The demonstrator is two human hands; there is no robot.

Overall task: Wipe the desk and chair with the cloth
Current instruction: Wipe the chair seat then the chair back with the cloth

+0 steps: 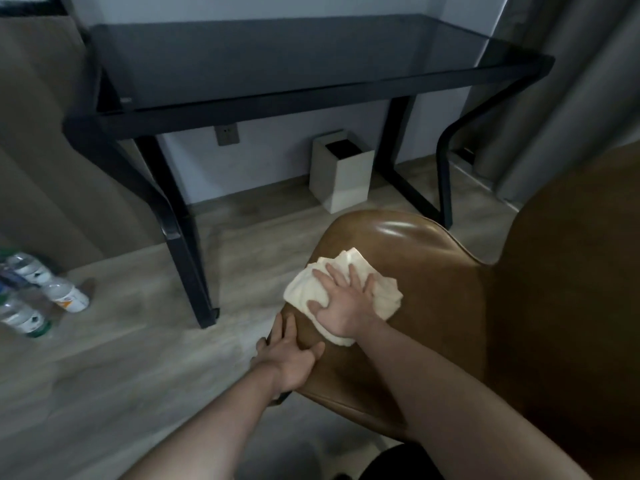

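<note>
A brown leather chair (426,271) fills the lower right, its seat facing me and its back rising at the right. A crumpled white cloth (384,292) lies on the left part of the seat. My right hand (341,303) presses flat on the cloth with its fingers spread. My left hand (291,355) rests on the seat's left edge, fingers straight, thumb on the leather. The black desk (277,71) with a dark glass top stands beyond the chair against the wall.
A white square bin (341,174) stands on the floor under the desk. Several plastic bottles (34,292) lie on the wooden floor at the far left. Grey curtains (571,81) hang at the right. The desk's black legs (183,244) stand left of the chair.
</note>
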